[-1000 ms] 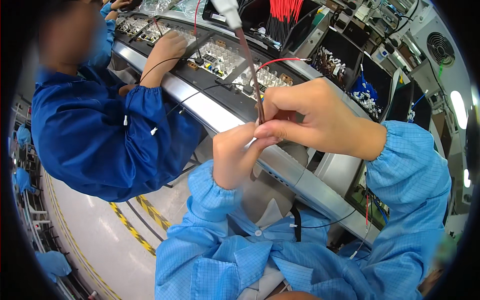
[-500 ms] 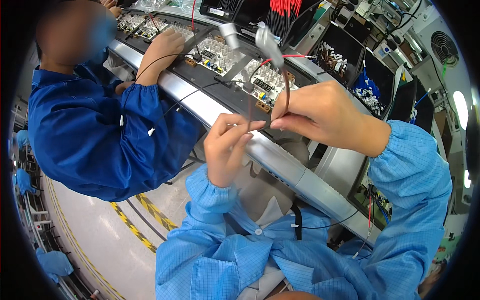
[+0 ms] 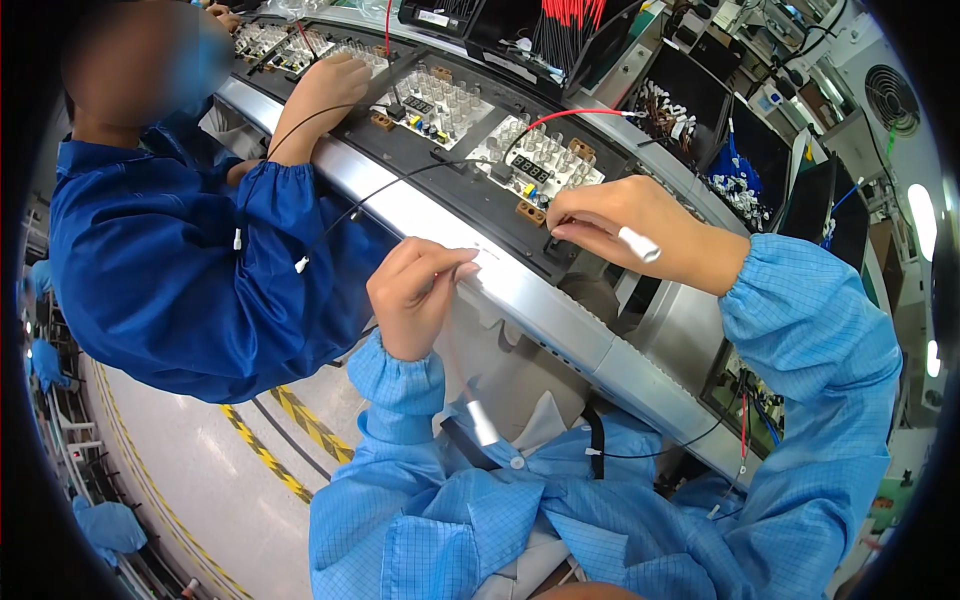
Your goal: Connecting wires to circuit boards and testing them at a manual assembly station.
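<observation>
2 hands work at the near edge of the bench [image 3: 560,310]. The left hand [image 3: 415,295] is closest, its fingers pinched together on a thin wire that is hard to see. The right hand [image 3: 625,225] sits a bit farther in, fingers together, pressing down by a white circuit board [image 3: 535,165]. Farther left, a co-worker's hand [image 3: 325,85] rests on the bench.
</observation>
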`<state>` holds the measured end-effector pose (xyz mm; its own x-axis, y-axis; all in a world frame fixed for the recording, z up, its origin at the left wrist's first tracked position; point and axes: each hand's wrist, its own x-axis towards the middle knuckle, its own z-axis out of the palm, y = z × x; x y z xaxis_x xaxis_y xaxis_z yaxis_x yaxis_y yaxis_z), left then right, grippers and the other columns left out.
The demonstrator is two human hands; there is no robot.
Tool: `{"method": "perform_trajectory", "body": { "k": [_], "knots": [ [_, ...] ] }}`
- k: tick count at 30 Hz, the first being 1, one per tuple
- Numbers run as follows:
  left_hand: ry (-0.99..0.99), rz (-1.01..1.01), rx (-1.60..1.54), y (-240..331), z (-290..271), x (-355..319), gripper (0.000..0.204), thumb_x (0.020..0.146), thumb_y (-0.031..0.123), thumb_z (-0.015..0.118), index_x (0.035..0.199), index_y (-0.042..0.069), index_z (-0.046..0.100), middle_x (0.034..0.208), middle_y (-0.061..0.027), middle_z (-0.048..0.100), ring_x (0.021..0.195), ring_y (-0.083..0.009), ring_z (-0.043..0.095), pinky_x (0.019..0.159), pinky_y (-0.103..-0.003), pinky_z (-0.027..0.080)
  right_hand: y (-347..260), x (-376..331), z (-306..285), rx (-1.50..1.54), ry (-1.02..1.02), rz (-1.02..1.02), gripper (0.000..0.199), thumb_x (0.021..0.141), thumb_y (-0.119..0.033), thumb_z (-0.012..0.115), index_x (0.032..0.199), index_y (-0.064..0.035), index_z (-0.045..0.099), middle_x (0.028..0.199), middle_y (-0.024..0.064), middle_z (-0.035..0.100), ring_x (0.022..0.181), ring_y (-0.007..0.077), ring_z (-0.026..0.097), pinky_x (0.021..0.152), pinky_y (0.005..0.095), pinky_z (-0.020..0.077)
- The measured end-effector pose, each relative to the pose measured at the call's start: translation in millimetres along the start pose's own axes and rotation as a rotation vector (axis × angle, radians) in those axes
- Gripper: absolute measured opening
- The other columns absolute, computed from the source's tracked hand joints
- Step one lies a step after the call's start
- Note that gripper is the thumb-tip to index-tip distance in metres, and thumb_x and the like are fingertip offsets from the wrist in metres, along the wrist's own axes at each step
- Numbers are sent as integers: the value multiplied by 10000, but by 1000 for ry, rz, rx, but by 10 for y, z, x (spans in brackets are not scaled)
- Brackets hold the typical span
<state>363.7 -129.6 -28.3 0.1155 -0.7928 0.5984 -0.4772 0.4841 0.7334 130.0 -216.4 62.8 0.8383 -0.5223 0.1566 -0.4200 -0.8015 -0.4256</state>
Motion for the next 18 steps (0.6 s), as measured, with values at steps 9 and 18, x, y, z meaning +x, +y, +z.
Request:
{"method": "perform_trajectory", "body": {
  "k": [9, 18],
  "knots": [
    [-27, 18, -2, -13, 61, -12, 173, 704, -12, 756, 860, 58, 730, 724, -59, 627, 654, -167, 598, 568, -266, 456, 285, 249, 66, -69, 170, -122, 140, 854, -127, 665, 944, -21, 662, 860, 120, 688, 729, 291, 661, 628, 345, 524],
    [-71, 56, 14, -55, 73, -32, 172, 694, 42, 773, 859, 66, 731, 733, -57, 654, 651, -179, 605, 584, -274, 464, 441, 278, 209, -183, 184, -123, 145, 855, -138, 663, 947, -26, 677, 851, 125, 691, 729, 312, 659, 638, 360, 527]
  ]
}}
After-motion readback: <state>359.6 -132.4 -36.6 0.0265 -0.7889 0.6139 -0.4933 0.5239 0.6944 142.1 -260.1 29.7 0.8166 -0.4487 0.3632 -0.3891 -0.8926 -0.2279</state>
